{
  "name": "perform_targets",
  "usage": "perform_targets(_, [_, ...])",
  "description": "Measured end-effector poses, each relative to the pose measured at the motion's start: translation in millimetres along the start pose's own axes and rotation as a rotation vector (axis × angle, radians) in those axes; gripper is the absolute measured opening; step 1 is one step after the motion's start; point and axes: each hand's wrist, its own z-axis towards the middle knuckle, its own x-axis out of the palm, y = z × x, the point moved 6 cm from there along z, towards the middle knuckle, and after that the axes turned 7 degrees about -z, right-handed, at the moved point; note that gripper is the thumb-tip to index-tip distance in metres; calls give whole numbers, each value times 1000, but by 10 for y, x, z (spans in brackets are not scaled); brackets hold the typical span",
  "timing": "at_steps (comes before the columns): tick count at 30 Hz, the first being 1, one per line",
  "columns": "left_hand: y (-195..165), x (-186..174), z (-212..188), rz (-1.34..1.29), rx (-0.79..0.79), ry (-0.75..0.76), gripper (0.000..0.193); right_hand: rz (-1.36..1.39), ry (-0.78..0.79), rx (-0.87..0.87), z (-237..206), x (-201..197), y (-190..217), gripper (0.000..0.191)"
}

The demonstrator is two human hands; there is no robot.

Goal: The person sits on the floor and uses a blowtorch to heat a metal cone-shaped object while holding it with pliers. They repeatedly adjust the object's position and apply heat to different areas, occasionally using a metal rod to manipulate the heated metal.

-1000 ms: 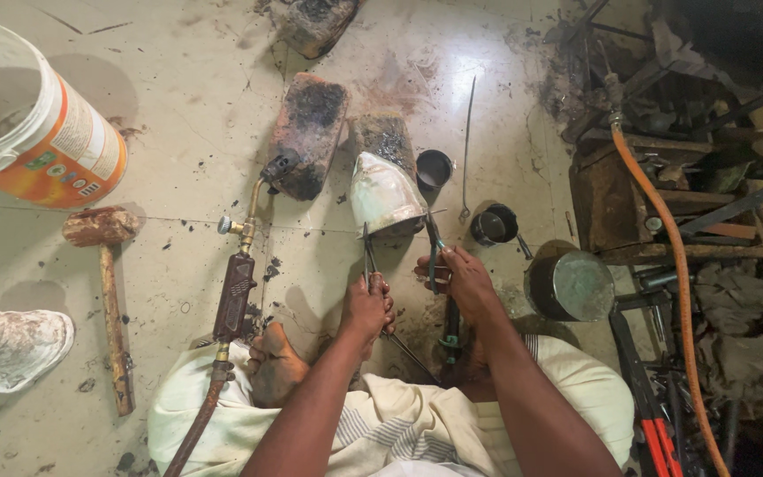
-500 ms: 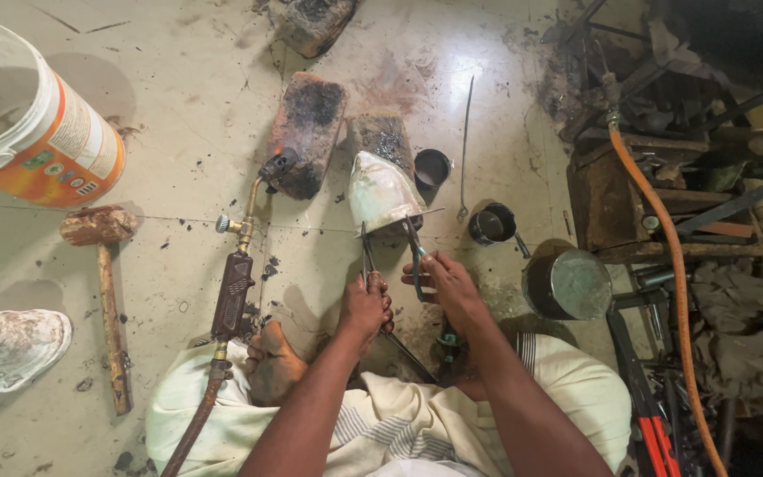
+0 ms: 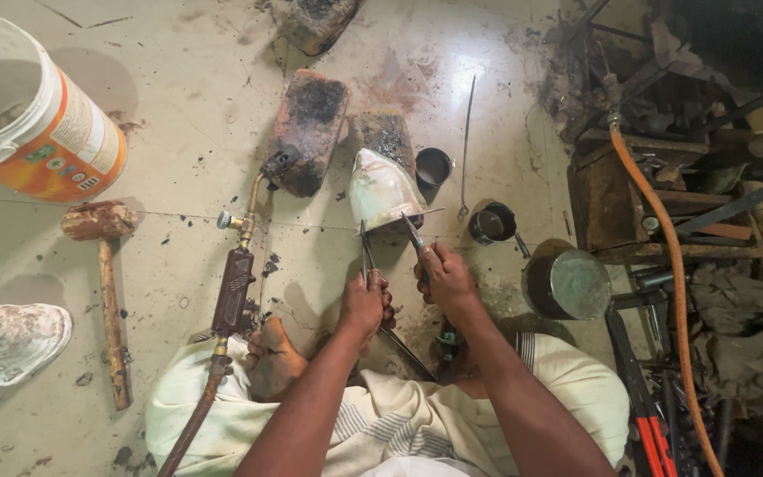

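Where soot-stained floor tiles [image 3: 178, 79] meet workshop clutter [image 3: 708, 177], both hands [image 3: 408, 291] grip tongs [image 3: 366, 256] holding metal [image 3: 381, 190].

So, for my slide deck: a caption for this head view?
Both hands grip thin tools against a silvery metal piece, blowtorch alongside.

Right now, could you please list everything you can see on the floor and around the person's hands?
metal piece: one, pale silver, centre
tongs: one, dark, at the piece
bricks: three, scorched, top centre
torch: one, brass, left of centre
bucket: one, white-orange, top left
mallet: one, wooden, left
cups: two small, dark, right of the piece
pot: one, grey, right
hose: one, orange, right
left hand: grips tongs
right hand: holds thin tool
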Motion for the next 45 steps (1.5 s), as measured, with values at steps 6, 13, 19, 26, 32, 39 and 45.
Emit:
perform_targets(6, [11,-18,15,140,77,-47,25,-84,-17,9,-66,-13,125,33])
perform_targets(13, [40,-8,-104,669,107,-62,29,-77,-19,-1,-75,-3,138,33])
perform_targets(19, [-106,182,-73,695,196,-75,27,-69,-23,0,-54,-19,107,34])
perform_targets(26, [-81,232,6,795,224,-151,35,-55,-6,-9,-33,-20,70,34])
perform_targets(32, [-142,282,-12,936,443,-220,46,-26,4,19,-11,-17,31,32])
perform_targets(39, [-198,260,-43,978,336,-224,46,52,48,-11,-11,39,-3,28])
perform_targets(45, [-222,176,-107,1033,507,-212,33,58,95,-47,-98,-101,-278,27])
